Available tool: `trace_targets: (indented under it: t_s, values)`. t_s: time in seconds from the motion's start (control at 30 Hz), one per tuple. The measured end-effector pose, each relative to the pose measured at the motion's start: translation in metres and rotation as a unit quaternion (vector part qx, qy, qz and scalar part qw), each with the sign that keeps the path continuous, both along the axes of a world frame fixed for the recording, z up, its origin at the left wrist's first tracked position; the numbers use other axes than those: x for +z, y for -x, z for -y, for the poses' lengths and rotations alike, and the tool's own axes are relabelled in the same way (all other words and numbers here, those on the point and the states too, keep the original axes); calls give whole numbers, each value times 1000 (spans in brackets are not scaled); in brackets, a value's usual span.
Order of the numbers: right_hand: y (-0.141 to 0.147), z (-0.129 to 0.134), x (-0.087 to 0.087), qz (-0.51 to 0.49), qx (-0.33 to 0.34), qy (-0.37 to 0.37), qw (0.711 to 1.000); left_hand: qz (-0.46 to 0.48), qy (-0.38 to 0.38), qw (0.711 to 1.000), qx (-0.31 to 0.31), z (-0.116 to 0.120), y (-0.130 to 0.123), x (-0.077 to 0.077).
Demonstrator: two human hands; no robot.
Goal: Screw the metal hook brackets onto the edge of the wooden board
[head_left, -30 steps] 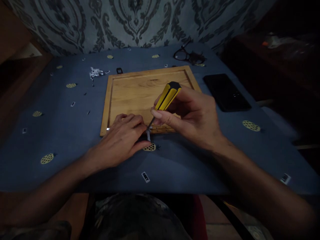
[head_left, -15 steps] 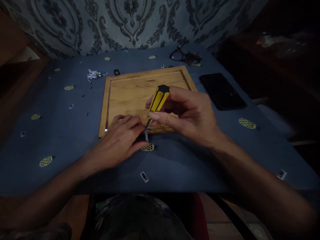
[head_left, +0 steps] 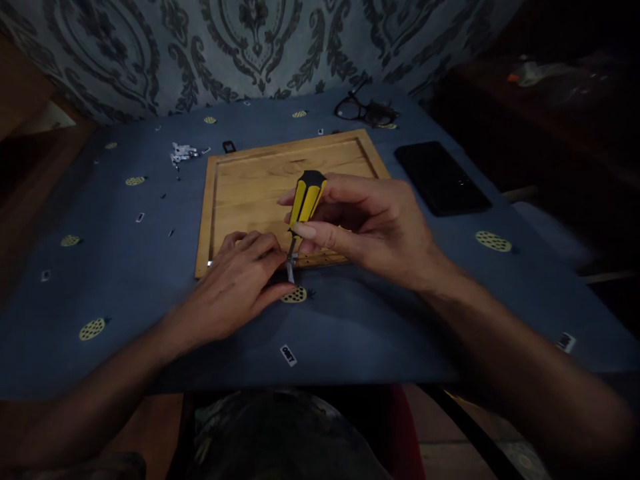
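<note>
My right hand [head_left: 373,230] grips a screwdriver [head_left: 307,199] with a yellow and black handle, tilted with its shaft pointing down. The screwdriver's tip meets a small metal hinge [head_left: 291,268] at the near edge of a framed wooden board [head_left: 270,180]. My left hand [head_left: 245,270] lies over that same edge, fingers on the wood, its thumb and index finger around the hinge. The fingers partly hide the hinge, and the screw under the tip is too small to make out. Several small holes show in the board's edge right of the hinge.
A heap of metal fittings [head_left: 186,153] lies left of the board, with a loose screw [head_left: 171,233] nearer. A small dark frame-shaped piece [head_left: 229,147] sits behind the board's corner. Eyeglasses [head_left: 365,112] rest at the back; a black phone [head_left: 441,179] lies to the right.
The screwdriver handle and my right hand have shifted slightly left, the handle now more upright. My left hand keeps its place at the hinge. The whole view has moved a little.
</note>
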State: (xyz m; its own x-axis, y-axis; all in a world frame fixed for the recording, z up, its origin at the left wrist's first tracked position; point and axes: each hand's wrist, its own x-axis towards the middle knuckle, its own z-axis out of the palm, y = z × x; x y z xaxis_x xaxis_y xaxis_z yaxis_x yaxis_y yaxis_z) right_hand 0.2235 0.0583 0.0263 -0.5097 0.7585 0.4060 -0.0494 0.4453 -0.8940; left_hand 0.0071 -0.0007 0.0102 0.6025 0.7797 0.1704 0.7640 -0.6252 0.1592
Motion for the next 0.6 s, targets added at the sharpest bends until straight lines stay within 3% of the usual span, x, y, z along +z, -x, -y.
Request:
trace_targets:
  t_s: [0.13, 0.37, 0.6]
  values:
    - [0, 1, -1, 9, -31, -10, 999, 2, -6, 1000, -1, -1, 0, 0]
    - [0, -1, 1, -5, 7, -19, 1000, 3, -12, 1000, -5, -1, 1, -1]
    - [1, 3, 2, -12, -8, 11, 1000, 12, -4, 1000, -4, 0, 1, -1]
